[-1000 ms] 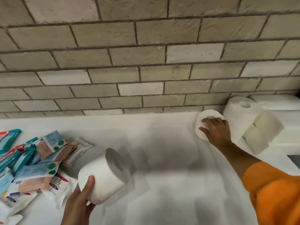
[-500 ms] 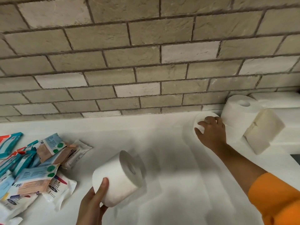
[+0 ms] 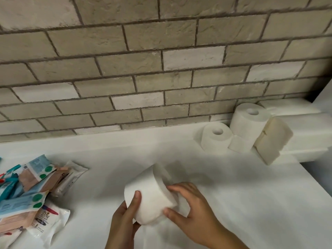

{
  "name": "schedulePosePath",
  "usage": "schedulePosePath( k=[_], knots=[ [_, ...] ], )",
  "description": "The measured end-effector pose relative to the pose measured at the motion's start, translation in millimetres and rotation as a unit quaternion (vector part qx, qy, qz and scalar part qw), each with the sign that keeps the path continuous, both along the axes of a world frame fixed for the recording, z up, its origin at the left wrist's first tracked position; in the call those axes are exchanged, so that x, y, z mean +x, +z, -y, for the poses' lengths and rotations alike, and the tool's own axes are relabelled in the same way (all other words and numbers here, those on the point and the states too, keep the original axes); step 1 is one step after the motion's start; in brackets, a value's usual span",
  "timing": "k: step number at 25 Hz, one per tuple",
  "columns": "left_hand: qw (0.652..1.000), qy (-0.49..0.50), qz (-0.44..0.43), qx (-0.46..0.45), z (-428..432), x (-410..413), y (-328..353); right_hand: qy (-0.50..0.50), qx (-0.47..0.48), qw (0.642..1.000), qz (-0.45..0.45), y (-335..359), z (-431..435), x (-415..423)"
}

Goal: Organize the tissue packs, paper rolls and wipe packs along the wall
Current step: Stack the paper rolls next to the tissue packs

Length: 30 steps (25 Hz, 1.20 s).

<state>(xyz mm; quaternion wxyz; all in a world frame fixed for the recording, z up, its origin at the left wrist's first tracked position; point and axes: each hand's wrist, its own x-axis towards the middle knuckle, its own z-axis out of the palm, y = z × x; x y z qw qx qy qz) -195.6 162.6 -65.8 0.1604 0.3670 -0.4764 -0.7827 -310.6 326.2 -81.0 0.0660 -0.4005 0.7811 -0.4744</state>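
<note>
A white paper roll (image 3: 152,193) is held above the white counter (image 3: 224,191) at bottom centre. My left hand (image 3: 125,218) grips its near side, thumb up the roll's wall. My right hand (image 3: 190,209) grips its right end with fingers and thumb curled round the edge. By the brick wall (image 3: 161,69) at the right, a short roll (image 3: 215,138) stands upright beside a taller stack of rolls (image 3: 248,123). Cream tissue packs (image 3: 273,139) lean against that stack. A heap of wipe packs (image 3: 30,187) lies at the left.
A raised white ledge (image 3: 305,133) runs along the wall at the far right, with a dark gap beyond its end. The counter's right edge slants down toward the bottom right.
My right hand let go of the short roll by the wall and came back to take hold of the roll in my left hand. The view shifted, so the roll sits nearer the centre.
</note>
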Motion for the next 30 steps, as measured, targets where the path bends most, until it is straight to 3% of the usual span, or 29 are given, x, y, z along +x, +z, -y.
schedulePosePath(
  k=[8,15,22,27,30],
  knots=[
    [0.997,-0.059,0.001,0.047,-12.3,-18.5,5.7,0.024,0.039,0.998,-0.031,21.9,-20.7,-29.4],
    [0.997,-0.061,0.021,0.052,-1.0,-18.9,-4.4,-0.085,0.109,0.966,-0.219,50.9,-38.1,-125.0],
    [0.999,-0.025,0.016,0.010,7.9,-21.3,6.7,-0.194,0.205,0.935,-0.213,77.3,-56.2,-233.8],
    [1.000,0.003,0.024,0.013,14.0,-17.9,4.4,-0.181,0.308,0.911,-0.205,63.5,-42.4,-266.7],
    [0.999,0.009,0.030,0.013,15.1,-16.6,3.6,-0.176,0.313,0.908,-0.218,58.1,-34.1,-269.7]
  ],
)
